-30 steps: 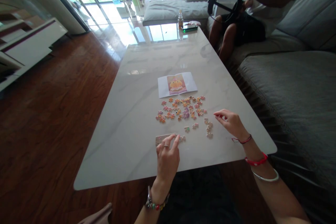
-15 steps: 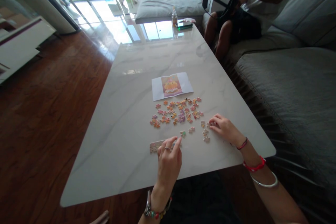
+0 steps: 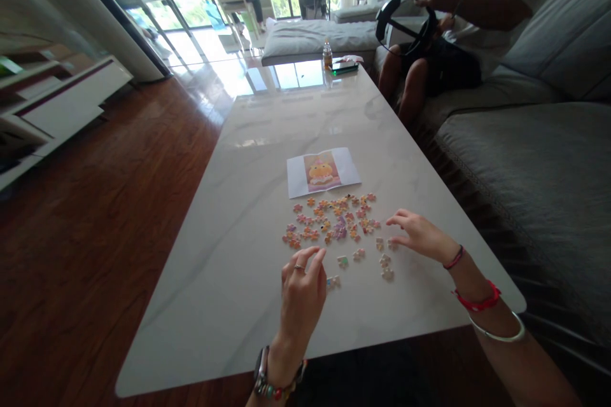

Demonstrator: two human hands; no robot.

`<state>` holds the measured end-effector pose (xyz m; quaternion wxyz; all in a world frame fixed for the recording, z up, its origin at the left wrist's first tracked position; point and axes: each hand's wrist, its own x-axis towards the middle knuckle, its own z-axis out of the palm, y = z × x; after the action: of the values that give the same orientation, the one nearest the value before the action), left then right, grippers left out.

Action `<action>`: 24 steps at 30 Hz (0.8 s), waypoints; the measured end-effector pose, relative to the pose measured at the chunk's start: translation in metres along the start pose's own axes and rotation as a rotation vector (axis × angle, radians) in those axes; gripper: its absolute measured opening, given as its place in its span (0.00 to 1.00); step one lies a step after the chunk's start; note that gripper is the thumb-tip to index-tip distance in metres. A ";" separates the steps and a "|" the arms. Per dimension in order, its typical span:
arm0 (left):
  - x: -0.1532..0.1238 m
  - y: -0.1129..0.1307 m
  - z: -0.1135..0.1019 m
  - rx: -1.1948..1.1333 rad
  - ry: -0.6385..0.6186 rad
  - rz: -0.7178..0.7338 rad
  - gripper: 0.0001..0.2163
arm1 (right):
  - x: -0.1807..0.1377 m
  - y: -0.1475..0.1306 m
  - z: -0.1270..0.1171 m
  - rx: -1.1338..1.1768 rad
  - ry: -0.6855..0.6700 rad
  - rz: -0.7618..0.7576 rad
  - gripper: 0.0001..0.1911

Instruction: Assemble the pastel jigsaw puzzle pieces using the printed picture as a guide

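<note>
A marble table (image 3: 258, 159) carries a printed reference picture (image 3: 323, 172) of an orange figure. Just in front of it lies a scatter of small orange and pink puzzle pieces (image 3: 334, 219). My left hand (image 3: 301, 289) hovers at the near side of the scatter, fingers curled with thumb and forefinger pinched together. It hides the joined strip of pieces, and one loose piece (image 3: 333, 282) lies at its right. My right hand (image 3: 421, 236) lies low over the pieces at the right of the scatter (image 3: 384, 261), fingers stretched out and slightly apart.
A grey sofa (image 3: 529, 165) runs along the table's right side. Another person (image 3: 458, 44) sits there at the far end with a black ring (image 3: 405, 25). A small bottle (image 3: 327, 53) and a dark flat device (image 3: 344, 67) stand at the table's far edge. Wooden floor (image 3: 95, 203) lies left.
My left hand has lifted slightly and now covers the joined strip. My right hand has moved in from the side to the right-hand loose pieces. The view has shifted a little.
</note>
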<state>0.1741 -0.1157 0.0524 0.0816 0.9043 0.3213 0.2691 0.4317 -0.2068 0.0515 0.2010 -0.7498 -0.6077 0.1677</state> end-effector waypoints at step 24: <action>-0.009 0.034 -0.008 -0.830 -0.312 -0.398 0.10 | -0.012 -0.087 0.018 1.044 -0.299 0.152 0.12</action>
<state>0.1819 -0.1480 0.0664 0.5324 0.7460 0.3373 0.2149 0.3469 -0.2009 0.0798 0.4451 -0.5605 -0.4097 0.5656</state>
